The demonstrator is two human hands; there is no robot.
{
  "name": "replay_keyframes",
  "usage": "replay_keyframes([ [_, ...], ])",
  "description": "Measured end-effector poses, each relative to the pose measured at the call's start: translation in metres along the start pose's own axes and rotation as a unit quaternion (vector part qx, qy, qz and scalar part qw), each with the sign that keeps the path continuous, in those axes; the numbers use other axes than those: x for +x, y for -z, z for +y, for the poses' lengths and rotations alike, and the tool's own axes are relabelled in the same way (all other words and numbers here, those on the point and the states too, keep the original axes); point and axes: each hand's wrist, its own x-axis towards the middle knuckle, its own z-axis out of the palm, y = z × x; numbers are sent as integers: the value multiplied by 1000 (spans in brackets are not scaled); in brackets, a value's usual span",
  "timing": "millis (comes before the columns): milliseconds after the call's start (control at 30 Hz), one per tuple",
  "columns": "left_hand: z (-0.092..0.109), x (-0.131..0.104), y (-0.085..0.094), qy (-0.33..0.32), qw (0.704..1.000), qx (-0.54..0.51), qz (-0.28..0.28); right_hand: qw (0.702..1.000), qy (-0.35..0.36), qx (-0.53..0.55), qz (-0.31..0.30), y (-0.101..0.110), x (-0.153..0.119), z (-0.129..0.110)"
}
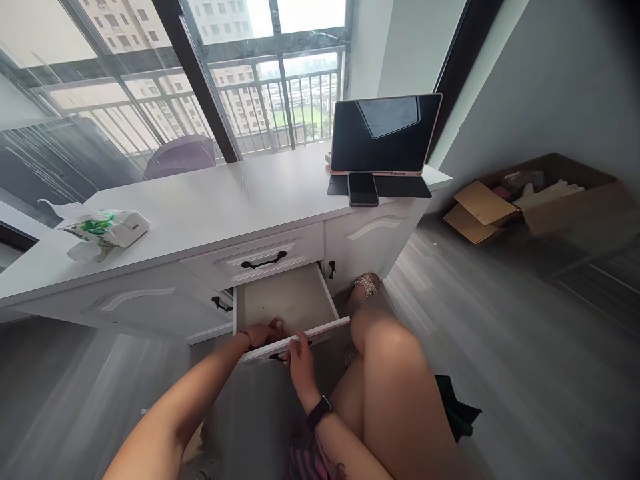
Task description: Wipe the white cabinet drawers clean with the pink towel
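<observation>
A white drawer (285,300) is pulled out of the cabinet, its pale bottom bare apart from a few small specks. My left hand (265,332) reaches in over the front panel at the left, fingers curled low behind it. Whatever those fingers hold, if anything, is hidden. My right hand (301,363) grips the drawer's front panel (327,329) from outside, fingertips over its top edge. Close to its thumb is the dark drawer handle (277,357), partly covered by the hand.
Above is a shut drawer with a black handle (264,260). The white cabinet top (215,207) bears a tissue pack (117,227), a tablet (385,137) and a phone (363,189). An open cardboard box (550,193) stands at right. My bent knee (395,347) is beside the drawer.
</observation>
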Motion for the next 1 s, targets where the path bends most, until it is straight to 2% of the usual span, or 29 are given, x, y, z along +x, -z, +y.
replay_keyframes([
  [100, 4, -21, 14, -3, 999, -32, 4, 1000, 7, -20, 9, 7, -3, -3],
  [200, 5, -51, 28, -18, 993, -114, 32, 998, 24, -44, 31, 15, -9, -10],
  [267, 1, -74, 36, -33, 978, -186, 86, 996, 45, -65, 39, 20, -14, -18],
  [333, -7, -100, 41, -44, 953, -249, 165, 994, 64, -80, 33, 26, -21, -30],
  [433, -28, -141, 36, -29, 890, -336, 306, 991, 84, -107, -8, 37, -30, -58],
  [467, -35, -154, 30, -14, 860, -370, 352, 987, 93, -126, -31, 42, -33, -71],
  [533, -47, -180, 9, 29, 775, -461, 431, 968, 129, -193, -99, 55, -36, -102],
  [600, -52, -201, -21, 78, 675, -571, 461, 925, 176, -298, -158, 69, -34, -134],
  [700, -44, -218, -71, 154, 528, -693, 465, 832, 225, -473, -184, 88, -16, -174],
  [733, -38, -219, -85, 178, 488, -718, 464, 793, 227, -530, -195, 93, -6, -182],
  [800, -24, -216, -110, 203, 430, -752, 457, 707, 202, -645, -207, 102, 18, -189],
  [833, -16, -211, -119, 208, 416, -763, 450, 663, 178, -691, -223, 105, 30, -189],
  [900, -1, -197, -133, 208, 414, -773, 432, 615, 135, -734, -254, 111, 52, -182],
  [1000, 15, -170, -141, 230, 431, -763, 423, 582, 80, -752, -300, 113, 74, -166],
])
